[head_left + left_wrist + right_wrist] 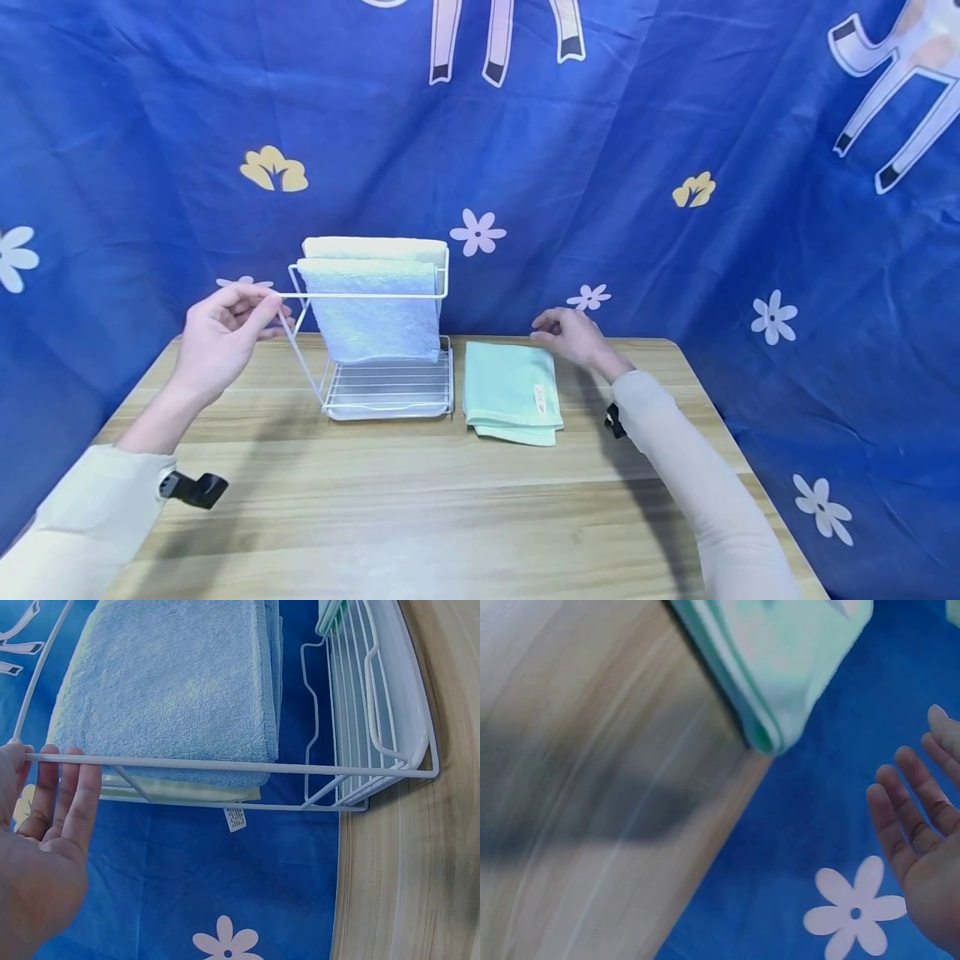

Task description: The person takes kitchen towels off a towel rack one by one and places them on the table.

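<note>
My left hand (221, 333) has the near left top corner of the white rack (360, 295) pinched between thumb and fingers, and in the left wrist view my fingers sit right along the wire. Rack's standing upright on the table (390, 500), toward the back, with a blue towel (367, 325) hanging in front and a pale towel (375, 246) behind it, plus a white tray (390, 412) at the bottom. My right hand (573, 333) isn't holding anything, fingers pretty much extended and kinda relaxed, just beside the back right corner of the green cloth (506, 379) but not touching it. That cloth is lying folded flat to the right of the rack, near but apart, with a little label (540, 398) facing up. Blue curtain (540, 167) behind everything, flowers and all.
</note>
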`<state>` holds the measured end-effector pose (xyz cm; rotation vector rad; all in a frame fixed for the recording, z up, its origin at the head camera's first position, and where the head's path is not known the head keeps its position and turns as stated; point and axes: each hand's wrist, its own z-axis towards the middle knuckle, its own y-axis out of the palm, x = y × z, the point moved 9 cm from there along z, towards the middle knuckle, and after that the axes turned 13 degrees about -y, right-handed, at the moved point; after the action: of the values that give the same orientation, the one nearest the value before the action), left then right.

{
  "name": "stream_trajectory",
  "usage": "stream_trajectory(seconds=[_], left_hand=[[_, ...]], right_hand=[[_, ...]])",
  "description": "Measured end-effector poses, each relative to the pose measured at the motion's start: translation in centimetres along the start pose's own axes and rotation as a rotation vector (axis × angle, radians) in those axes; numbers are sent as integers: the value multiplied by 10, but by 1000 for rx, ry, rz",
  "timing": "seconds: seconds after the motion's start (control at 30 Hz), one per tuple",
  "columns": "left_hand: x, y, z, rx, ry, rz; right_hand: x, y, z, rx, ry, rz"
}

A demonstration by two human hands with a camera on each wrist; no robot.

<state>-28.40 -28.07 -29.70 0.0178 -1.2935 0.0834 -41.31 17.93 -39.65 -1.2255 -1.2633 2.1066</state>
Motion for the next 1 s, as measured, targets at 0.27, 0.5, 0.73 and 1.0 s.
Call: stream_trajectory(seconds=[0.27, 0.5, 0.73, 1.0], left_hand=[[-1, -1, -1, 5, -4, -8], [-2, -1, -1, -6, -11, -15], [-3, -1, 1, -3, -18, 3], [-6, -1, 1, -2, -17, -4]], right_hand=[[-35, -24, 6, 51, -127, 18], [-79, -49, 10, 99, -235, 52], [-117, -68, 12, 170, -352, 101], [-159, -81, 15, 201, -464, 128]])
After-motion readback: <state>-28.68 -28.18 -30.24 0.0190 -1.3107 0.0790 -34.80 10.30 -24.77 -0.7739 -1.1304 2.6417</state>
